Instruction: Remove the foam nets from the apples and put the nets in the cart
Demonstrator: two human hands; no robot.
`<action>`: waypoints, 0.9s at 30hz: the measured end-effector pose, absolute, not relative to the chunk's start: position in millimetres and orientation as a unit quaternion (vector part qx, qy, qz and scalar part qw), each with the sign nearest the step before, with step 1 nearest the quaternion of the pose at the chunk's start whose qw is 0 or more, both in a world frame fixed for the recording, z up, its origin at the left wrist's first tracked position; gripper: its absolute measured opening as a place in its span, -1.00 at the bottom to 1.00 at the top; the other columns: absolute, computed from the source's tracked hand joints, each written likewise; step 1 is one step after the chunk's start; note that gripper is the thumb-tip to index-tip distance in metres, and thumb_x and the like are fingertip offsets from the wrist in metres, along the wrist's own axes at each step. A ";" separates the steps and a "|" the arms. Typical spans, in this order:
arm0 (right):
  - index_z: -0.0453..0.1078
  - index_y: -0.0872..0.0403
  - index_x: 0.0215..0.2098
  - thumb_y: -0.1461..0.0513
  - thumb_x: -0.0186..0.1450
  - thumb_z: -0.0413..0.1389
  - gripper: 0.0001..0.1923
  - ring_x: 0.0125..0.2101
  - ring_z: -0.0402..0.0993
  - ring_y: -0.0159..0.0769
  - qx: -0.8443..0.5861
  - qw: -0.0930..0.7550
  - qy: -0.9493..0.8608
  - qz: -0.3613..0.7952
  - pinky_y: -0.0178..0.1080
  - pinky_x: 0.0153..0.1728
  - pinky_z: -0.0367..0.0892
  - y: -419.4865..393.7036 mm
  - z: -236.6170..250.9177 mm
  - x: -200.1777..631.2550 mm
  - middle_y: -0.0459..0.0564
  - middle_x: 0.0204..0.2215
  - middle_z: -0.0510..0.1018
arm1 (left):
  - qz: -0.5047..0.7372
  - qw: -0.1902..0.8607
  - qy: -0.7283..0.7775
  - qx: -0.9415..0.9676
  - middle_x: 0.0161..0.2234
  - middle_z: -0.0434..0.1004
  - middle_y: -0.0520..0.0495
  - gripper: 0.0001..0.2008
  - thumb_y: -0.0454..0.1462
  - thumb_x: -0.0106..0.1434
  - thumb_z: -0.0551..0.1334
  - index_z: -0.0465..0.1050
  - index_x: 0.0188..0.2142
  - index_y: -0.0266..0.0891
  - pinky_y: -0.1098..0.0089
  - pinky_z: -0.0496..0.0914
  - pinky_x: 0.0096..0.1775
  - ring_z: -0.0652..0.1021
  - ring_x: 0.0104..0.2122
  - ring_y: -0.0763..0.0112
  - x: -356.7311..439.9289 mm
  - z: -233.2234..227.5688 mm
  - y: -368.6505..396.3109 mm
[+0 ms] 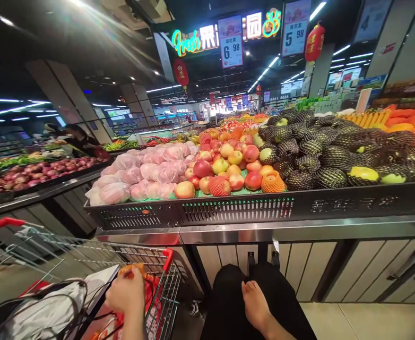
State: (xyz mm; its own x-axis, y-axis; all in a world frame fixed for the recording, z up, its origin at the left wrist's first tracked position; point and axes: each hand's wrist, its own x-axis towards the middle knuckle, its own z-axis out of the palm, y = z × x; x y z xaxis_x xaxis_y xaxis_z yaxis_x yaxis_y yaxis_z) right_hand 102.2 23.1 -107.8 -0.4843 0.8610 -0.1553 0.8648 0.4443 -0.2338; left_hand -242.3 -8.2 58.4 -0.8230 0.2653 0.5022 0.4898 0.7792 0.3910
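My left hand [126,289] is curled closed over the shopping cart [174,278], beside an orange item [138,268] and a white box [101,278]. Whatever is in its fingers, if anything, is hidden. Under and beside it lie red packages [153,302], and dark cords run past it. A bag with white cloth [47,307] fills the cart's near left part. Low in the middle, my right hand [255,300] rests on my black trousers [225,307] with its fingers folded in and nothing visible in them.
Ahead stands a produce stand with a black tray edge [236,208]. It bears bagged pink fruit [151,172], loose apples [229,163] and dark net-wrapped fruit [317,151]. Purple-red onions [40,172] lie on a stand at left, with a person [82,141] behind. Price signs [230,42] hang overhead.
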 end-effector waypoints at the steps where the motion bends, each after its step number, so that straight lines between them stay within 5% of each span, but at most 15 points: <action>1: 0.30 0.29 0.24 0.45 0.18 0.01 -0.37 0.09 0.46 -0.01 0.516 -0.018 0.843 -0.152 -0.06 0.23 0.22 23.1 -103.7 102.5 0.29 0.02 0.59 | -0.330 0.214 -0.885 -0.248 -0.47 0.59 -0.28 -0.68 -0.10 0.19 0.17 0.53 -0.47 -0.29 0.04 0.48 -0.27 0.61 -0.32 -0.10 -236.0 57.9 -4.7; 4: 0.38 0.08 0.19 0.34 0.36 -0.13 -0.51 0.06 0.47 -0.10 0.526 -0.128 0.810 -0.226 -0.04 0.17 0.27 22.5 -94.3 103.6 0.12 0.04 0.58 | -0.558 0.075 -0.746 -0.355 -0.33 0.60 -0.15 -0.69 -0.02 0.10 0.31 0.51 -0.34 -0.21 0.15 0.46 -0.14 0.59 -0.28 0.11 -178.7 37.9 7.0; 6: 0.42 -0.03 0.14 0.18 0.42 -0.14 -0.57 0.08 0.46 -0.06 0.518 -0.223 0.762 -0.319 0.05 0.20 0.22 22.5 -94.1 105.2 0.05 0.06 0.58 | -0.646 -0.184 -0.632 -0.387 -0.42 0.54 -0.02 -0.66 -0.05 -0.05 0.44 0.43 -0.44 -0.20 0.32 0.46 -0.25 0.57 -0.36 0.28 -119.6 8.7 14.7; 9: 0.49 -0.08 0.05 0.00 0.41 -0.11 -0.56 0.10 0.44 -0.01 0.509 -0.339 0.653 -0.446 0.07 0.24 0.16 24.5 -102.4 109.7 0.04 0.04 0.60 | -0.612 -0.582 -0.464 -0.268 -0.50 0.51 0.05 -0.65 -0.18 -0.14 0.53 0.43 -0.47 -0.23 0.47 0.42 -0.38 0.53 -0.48 0.43 -39.8 -46.5 22.4; 15: 0.51 0.00 -0.15 -0.11 0.30 0.08 -0.59 -0.06 0.50 -0.05 0.434 -0.426 0.548 -0.574 -0.05 0.04 0.35 37.4 -108.3 113.6 0.03 -0.18 0.63 | -0.600 -0.669 -0.429 -0.094 -0.26 0.67 -0.08 -0.71 -0.31 -0.12 0.45 0.58 -0.32 -0.17 0.39 0.52 -0.17 0.66 -0.26 0.29 -9.2 -126.1 26.9; 21: 0.43 0.06 -0.38 0.04 0.03 0.41 -0.64 -0.34 0.47 -0.28 0.361 -0.455 0.445 -0.682 -0.20 -0.16 0.30 49.0 -97.1 113.4 -0.11 -0.43 0.56 | -0.603 -0.709 -0.365 -0.038 -0.16 0.68 -0.14 -0.71 -0.41 0.04 0.37 0.61 -0.20 -0.19 0.38 0.51 -0.09 0.66 -0.18 0.28 -28.2 -143.7 27.7; 27: 0.48 0.05 -0.34 0.08 0.14 0.35 -0.75 -0.19 0.54 -0.29 0.270 -0.482 0.216 -0.805 -0.25 -0.10 0.32 49.1 -88.8 126.8 -0.06 -0.27 0.65 | -0.595 -0.731 -0.331 -0.054 -0.07 0.65 -0.19 -0.63 -0.29 0.05 0.45 0.56 -0.11 -0.14 0.22 0.47 0.00 0.63 -0.07 0.18 -25.5 -132.0 28.7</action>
